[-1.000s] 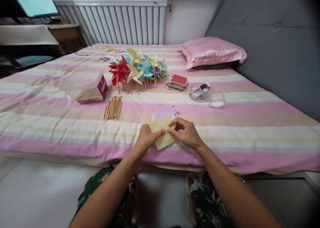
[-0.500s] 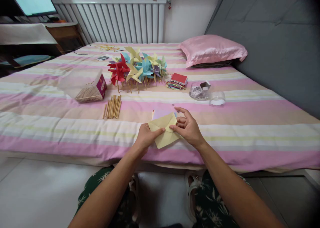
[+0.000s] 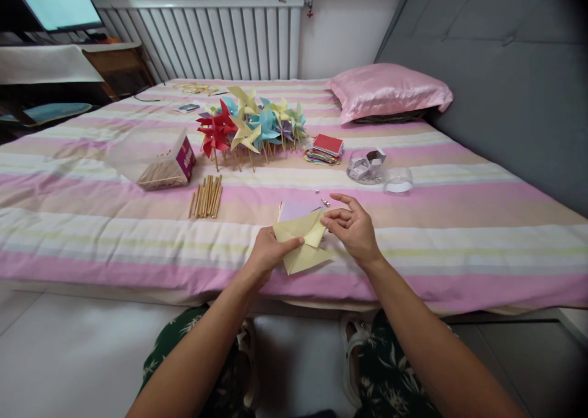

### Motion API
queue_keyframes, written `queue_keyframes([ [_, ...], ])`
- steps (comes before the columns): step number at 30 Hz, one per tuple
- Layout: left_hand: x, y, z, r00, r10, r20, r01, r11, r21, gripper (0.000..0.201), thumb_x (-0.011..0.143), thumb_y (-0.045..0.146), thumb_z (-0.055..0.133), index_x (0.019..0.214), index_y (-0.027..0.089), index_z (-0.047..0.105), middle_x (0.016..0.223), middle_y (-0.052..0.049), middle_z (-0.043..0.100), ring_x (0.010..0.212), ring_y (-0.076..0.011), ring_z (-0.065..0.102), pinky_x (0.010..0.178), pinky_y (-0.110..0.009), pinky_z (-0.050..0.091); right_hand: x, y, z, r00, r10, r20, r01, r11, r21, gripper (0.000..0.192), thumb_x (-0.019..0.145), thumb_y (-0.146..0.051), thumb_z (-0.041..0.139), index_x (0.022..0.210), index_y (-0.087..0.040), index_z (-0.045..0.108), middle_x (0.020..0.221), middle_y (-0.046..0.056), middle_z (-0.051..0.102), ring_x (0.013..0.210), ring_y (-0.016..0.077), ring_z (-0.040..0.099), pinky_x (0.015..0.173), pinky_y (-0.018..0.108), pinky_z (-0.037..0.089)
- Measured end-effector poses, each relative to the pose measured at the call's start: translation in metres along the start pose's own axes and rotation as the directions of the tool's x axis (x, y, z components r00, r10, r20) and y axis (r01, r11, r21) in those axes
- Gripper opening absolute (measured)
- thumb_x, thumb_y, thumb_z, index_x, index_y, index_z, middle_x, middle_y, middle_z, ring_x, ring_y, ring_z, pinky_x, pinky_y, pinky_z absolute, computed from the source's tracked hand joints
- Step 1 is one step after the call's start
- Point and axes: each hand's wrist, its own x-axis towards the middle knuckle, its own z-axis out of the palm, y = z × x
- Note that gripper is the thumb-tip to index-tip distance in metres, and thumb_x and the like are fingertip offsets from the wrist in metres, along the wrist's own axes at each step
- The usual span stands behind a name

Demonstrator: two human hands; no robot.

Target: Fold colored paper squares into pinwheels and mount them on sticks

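A creased yellow paper square, partly folded toward its middle, is held over the near edge of the bed. My left hand pinches it from the left, the thumb pressing on top near the centre. My right hand has its thumb and a finger closed on the paper's upper right corner, its index finger stretched out above. Behind the yellow sheet lies a small stack of coloured paper, partly covered. Several small shiny metal pieces lie just beyond my right fingers.
Finished pinwheels stand grouped beyond. Left are wooden sticks and a clear tub of thin sticks. Right are a coloured paper stack, an open clear container and a tape roll. A pink pillow lies farther back.
My right thumb has moved off the middle of the yellow paper to its upper right corner. My right hand shifted slightly right, uncovering more metal pieces. My left hand stays put.
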Motion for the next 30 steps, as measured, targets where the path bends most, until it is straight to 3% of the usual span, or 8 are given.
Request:
queue_keyframes([
  [4,0.0,0.0,0.0,1.0,-0.013,-0.02,0.012,1.0,-0.017,0.035,0.051,0.023,0.081,0.081,0.009,0.071,0.083,-0.011,0.073,0.067,-0.0192,0.065,0.062,-0.028,0.05,0.001,0.0,-0.002,0.996,-0.04,-0.083,0.038,0.999,-0.027,0.05,0.073,-0.037,0.068,0.115,-0.019,0.047,0.076,0.001,0.065,0.068,0.016,0.065,0.063,0.03,0.053],
  [8,0.002,0.0,0.0,0.994,0.011,-0.112,-0.015,0.999,-0.031,0.037,0.048,0.025,0.082,0.079,0.009,0.07,0.08,-0.011,0.073,0.065,-0.0195,0.065,0.059,-0.028,0.05,0.001,0.0,-0.002,0.991,-0.034,-0.132,0.031,0.999,-0.03,0.044,0.072,-0.039,0.068,0.108,-0.019,0.051,0.076,0.002,0.066,0.067,0.0167,0.065,0.064,0.032,0.053],
  [10,0.003,0.0,-0.001,0.989,0.032,-0.142,-0.038,0.999,-0.039,0.039,0.048,0.026,0.083,0.08,0.008,0.07,0.081,-0.011,0.072,0.065,-0.0198,0.065,0.058,-0.028,0.05,0.0,0.0,-0.001,0.996,-0.017,-0.091,0.015,1.0,-0.016,0.044,0.07,-0.039,0.07,0.105,-0.019,0.053,0.076,0.003,0.066,0.07,0.0171,0.065,0.067,0.033,0.053],
  [13,0.004,0.0,0.0,0.987,0.043,-0.153,-0.052,0.997,-0.054,0.043,0.047,0.025,0.083,0.084,0.008,0.07,0.082,-0.011,0.072,0.065,-0.0198,0.065,0.058,-0.028,0.05,-0.003,0.001,0.002,0.996,0.042,0.079,-0.043,0.999,0.012,0.049,0.068,-0.039,0.072,0.108,-0.019,0.053,0.083,0.005,0.067,0.077,0.0184,0.065,0.072,0.033,0.052],
  [17,0.001,0.002,0.002,0.989,0.056,-0.136,-0.066,0.995,-0.07,0.044,0.049,0.025,0.082,0.087,0.007,0.07,0.081,-0.011,0.072,0.064,-0.0193,0.064,0.059,-0.029,0.051,-0.007,0.0,0.008,0.953,0.108,0.284,-0.122,0.992,0.032,0.047,0.068,-0.039,0.072,0.108,-0.018,0.057,0.092,0.007,0.069,0.086,0.0198,0.065,0.077,0.034,0.051],
  [30,0.0,-0.002,0.003,0.991,0.121,-0.06,-0.121,0.993,0.007,0.034,0.053,0.027,0.081,0.082,0.01,0.072,0.079,-0.007,0.073,0.066,-0.0168,0.063,0.061,-0.026,0.048,-0.009,0.005,0.012,0.944,0.151,0.293,-0.187,0.978,0.097,0.027,0.07,-0.034,0.071,0.091,-0.017,0.067,0.09,0.007,0.071,0.081,0.0203,0.066,0.072,0.033,0.051],
])
